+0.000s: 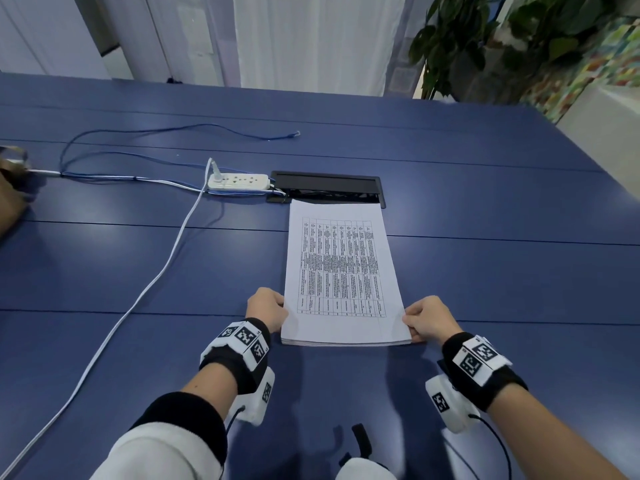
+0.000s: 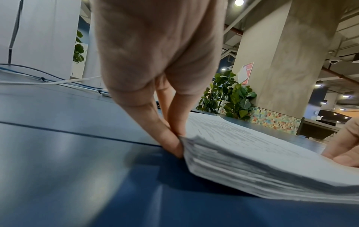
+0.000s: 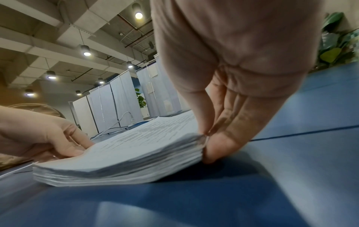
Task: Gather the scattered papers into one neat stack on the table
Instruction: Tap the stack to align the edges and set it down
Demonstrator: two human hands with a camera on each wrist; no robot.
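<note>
One paper stack (image 1: 341,271) is laid mid-table (image 1: 138,271). Its near side edges are pinched by left hand (image 1: 266,308) and right hand (image 1: 429,317), fingertips clamped together on the sheets.

Nothing written can be read anywhere. The top sheet of the paper stack (image 1: 341,271) carries a printed table of small black text, too fine to make out. The wristbands (image 1: 246,336) show black-and-white square code patterns, not letters. A red poster (image 2: 248,72) on the far pillar (image 2: 281,53) is blurred.

white printed stack (image 1: 341,278) on table (image 1: 485,271)
</note>
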